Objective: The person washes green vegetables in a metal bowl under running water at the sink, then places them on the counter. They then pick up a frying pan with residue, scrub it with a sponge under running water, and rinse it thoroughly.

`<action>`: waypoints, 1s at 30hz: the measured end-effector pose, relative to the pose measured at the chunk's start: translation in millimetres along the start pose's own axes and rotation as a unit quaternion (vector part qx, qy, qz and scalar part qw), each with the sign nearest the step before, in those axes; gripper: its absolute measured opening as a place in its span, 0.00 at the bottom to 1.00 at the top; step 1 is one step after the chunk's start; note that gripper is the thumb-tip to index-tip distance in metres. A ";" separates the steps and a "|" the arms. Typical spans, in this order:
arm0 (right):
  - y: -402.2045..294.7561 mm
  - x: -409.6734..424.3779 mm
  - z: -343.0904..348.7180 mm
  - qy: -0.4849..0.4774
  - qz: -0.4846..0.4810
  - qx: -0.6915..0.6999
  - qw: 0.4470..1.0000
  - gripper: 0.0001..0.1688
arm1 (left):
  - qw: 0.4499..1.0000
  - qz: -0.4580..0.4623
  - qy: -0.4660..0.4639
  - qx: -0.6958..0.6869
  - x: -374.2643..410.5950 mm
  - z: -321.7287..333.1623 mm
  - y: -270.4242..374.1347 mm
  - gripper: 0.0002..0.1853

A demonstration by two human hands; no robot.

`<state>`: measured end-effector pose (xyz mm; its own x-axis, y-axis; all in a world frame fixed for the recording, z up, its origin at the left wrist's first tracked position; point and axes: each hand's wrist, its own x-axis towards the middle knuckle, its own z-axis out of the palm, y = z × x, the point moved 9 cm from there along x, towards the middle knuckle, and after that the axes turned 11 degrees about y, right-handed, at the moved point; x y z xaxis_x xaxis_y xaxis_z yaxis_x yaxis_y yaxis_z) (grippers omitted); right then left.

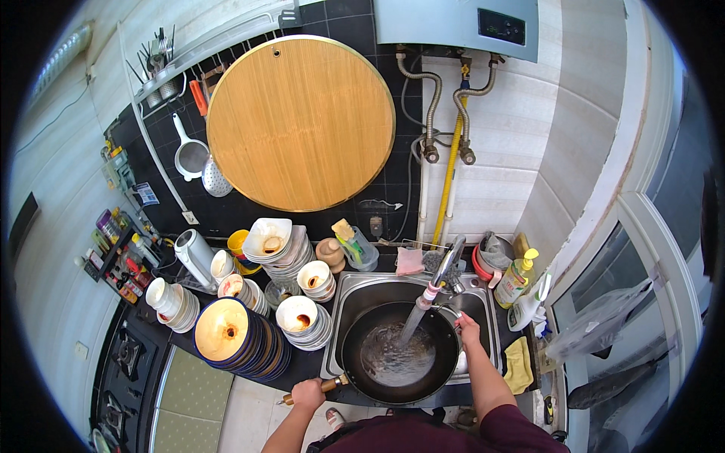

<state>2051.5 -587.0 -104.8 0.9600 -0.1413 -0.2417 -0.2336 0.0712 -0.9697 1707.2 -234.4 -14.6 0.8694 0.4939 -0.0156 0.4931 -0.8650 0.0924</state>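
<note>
A large black wok (pixel 399 368) rests over the stainless steel sink (pixel 338 317), with shallow water in its bottom. My left hand (pixel 307 394) is closed around its wooden handle (pixel 334 384), at the wok's lower left. On the far right side, my right hand (pixel 468 328) grips the wok's metal loop handle (pixel 451 309). From the faucet (pixel 447 261) a stream of water (pixel 412 324) pours into the wok. The part of the sink under the wok is hidden.
Left of the sink stand tall stacks of used bowls (pixel 221 328) and smaller bowls (pixel 297 315). A yellow-capped dish soap bottle (pixel 514 283), a white spray bottle (pixel 524 310) and a yellow cloth (pixel 517 365) lie to the right. A kettle (pixel 193 257) stands farther left.
</note>
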 end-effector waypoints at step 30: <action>3.0 0.3 -0.3 -0.004 0.016 -0.004 1.000 0.18 | 1.000 -0.002 -0.001 0.008 3.1 -1.0 0.4 0.07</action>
<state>2051.1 -587.2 -107.9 0.9529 -0.1316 -0.2732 -0.2663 0.0678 -0.9615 1710.1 -233.2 -13.7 0.8673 0.4974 -0.0175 0.4972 -0.8643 0.0762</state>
